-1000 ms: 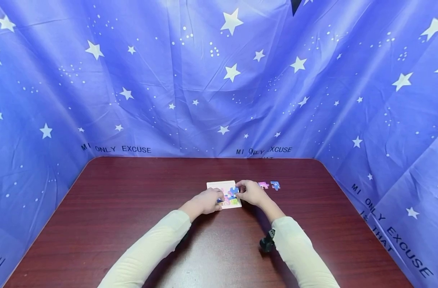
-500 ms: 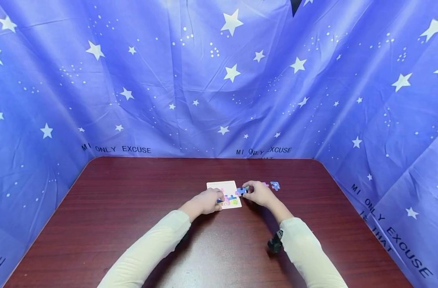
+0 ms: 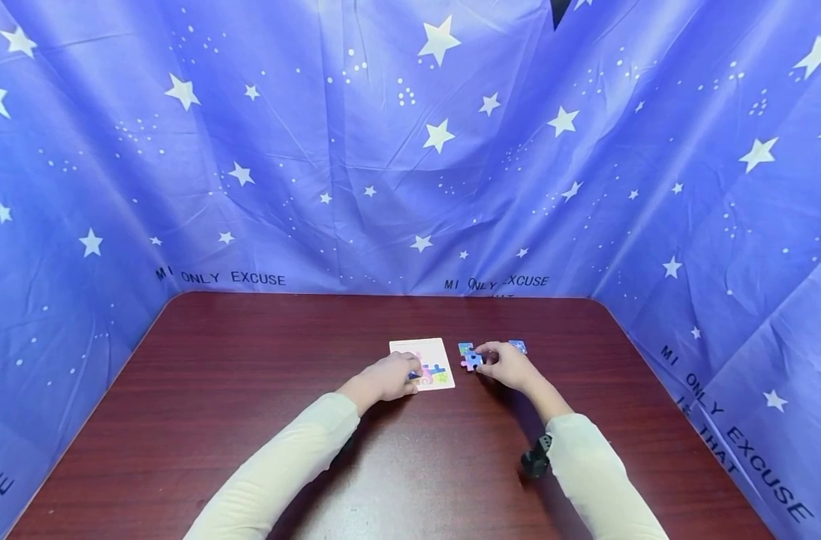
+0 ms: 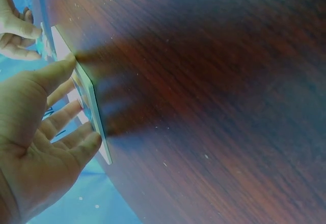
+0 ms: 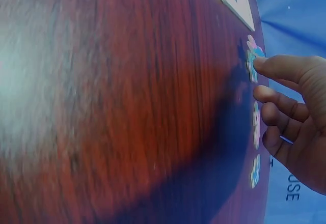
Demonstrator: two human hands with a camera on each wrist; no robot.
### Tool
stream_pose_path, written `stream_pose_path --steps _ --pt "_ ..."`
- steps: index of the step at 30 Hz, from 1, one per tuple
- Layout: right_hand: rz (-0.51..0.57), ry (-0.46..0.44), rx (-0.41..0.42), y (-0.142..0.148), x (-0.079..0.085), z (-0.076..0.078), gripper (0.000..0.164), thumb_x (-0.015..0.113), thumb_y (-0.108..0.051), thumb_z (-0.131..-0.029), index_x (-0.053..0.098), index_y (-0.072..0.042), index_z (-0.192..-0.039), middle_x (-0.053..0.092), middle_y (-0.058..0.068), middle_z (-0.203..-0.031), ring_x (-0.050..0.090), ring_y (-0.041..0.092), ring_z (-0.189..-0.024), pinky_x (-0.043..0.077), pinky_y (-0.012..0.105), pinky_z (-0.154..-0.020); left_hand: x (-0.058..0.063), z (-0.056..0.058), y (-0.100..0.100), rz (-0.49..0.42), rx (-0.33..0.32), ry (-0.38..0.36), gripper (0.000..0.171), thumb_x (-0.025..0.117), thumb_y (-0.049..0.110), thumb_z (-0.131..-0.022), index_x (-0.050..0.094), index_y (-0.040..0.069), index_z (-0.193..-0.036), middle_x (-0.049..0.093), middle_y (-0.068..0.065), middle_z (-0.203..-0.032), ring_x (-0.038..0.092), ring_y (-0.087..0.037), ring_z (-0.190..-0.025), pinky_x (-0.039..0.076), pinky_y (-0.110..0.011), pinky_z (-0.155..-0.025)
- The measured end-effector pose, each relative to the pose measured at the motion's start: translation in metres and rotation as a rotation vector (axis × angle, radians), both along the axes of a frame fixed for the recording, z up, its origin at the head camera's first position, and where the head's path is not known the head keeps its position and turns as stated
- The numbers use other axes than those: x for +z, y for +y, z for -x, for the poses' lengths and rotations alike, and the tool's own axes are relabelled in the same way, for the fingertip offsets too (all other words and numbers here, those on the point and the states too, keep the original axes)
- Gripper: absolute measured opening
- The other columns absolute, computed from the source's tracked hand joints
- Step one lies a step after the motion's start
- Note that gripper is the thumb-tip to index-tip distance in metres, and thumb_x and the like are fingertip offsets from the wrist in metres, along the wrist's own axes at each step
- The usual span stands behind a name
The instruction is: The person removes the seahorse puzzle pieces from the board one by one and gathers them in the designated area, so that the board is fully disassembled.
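Observation:
In the head view, my left hand (image 3: 386,375) rests on the left part of a white-framed puzzle board (image 3: 434,347). Its fingertips (image 4: 92,138) touch the board in the left wrist view, the fingers loosely bent. Pink, blue and yellow-green pieces (image 3: 440,376) lie in the board, partly under that hand. To the right of the board, my right hand (image 3: 508,365) pinches a blue puzzle piece (image 3: 473,361) with a pink knob, low over the table. A blue-green puzzle piece (image 3: 465,348) shows just behind it. The far fingers partly hide what they touch.
Another blue puzzle piece (image 3: 518,346) lies beyond the right hand. A pink puzzle piece (image 5: 256,126) lies below the fingers in the right wrist view. The dark red wooden table (image 3: 282,337) is bounded by a blue star-patterned curtain (image 3: 370,150).
My right hand has moved right, carrying the blue piece off the board and onto the table side. The board's upper right part now shows white. The left hand has stayed in place.

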State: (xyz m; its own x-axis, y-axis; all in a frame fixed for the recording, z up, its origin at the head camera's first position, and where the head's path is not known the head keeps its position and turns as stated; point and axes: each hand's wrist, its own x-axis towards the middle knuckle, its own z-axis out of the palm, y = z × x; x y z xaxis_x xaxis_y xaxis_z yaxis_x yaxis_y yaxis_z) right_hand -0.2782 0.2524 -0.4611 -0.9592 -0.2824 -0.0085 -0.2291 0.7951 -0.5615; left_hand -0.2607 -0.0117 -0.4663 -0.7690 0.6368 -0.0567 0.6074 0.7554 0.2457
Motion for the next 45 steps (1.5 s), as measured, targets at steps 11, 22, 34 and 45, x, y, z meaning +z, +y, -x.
stream_pose_path --steps 11,22,34,45 --pt "0.007 -0.005 -0.068 0.035 -0.001 -0.006 0.033 0.068 -0.01 -0.079 0.065 -0.002 -0.111 0.054 0.001 -0.065 0.047 0.012 -0.055 0.04 0.027 -0.055 0.002 0.0 0.001 -0.006 0.025 -0.028 0.025 0.065 0.023 -0.087 0.063 0.011 -0.109 0.053 -0.006 -0.131 0.05 -0.024 -0.12 0.039 -0.035 -0.103" --pt "0.034 -0.009 -0.119 0.064 -0.001 -0.013 0.034 0.066 -0.01 -0.08 0.063 0.001 -0.112 0.053 0.002 -0.065 0.048 0.012 -0.057 0.041 0.027 -0.056 0.001 -0.001 0.001 -0.017 0.016 -0.016 0.024 0.066 0.022 -0.086 0.063 0.011 -0.107 0.055 -0.007 -0.129 0.052 -0.025 -0.117 0.041 -0.035 -0.102" --pt "0.076 -0.026 -0.16 0.079 -0.005 -0.017 0.036 0.064 -0.006 -0.081 0.06 0.005 -0.115 0.05 0.0 -0.062 0.047 0.011 -0.053 0.042 0.026 -0.051 0.002 -0.003 0.0 -0.035 0.015 -0.018 0.02 0.065 0.02 -0.086 0.063 0.011 -0.104 0.055 -0.005 -0.128 0.051 -0.024 -0.119 0.039 -0.035 -0.102" --pt "0.1 -0.075 -0.223 0.081 -0.008 -0.017 0.036 0.062 -0.005 -0.084 0.059 0.004 -0.119 0.05 0.005 -0.069 0.048 0.015 -0.056 0.043 0.028 -0.052 0.002 -0.004 -0.001 -0.042 0.014 -0.012 0.02 0.066 0.02 -0.086 0.063 0.011 -0.104 0.056 -0.005 -0.127 0.051 -0.024 -0.119 0.039 -0.034 -0.103"
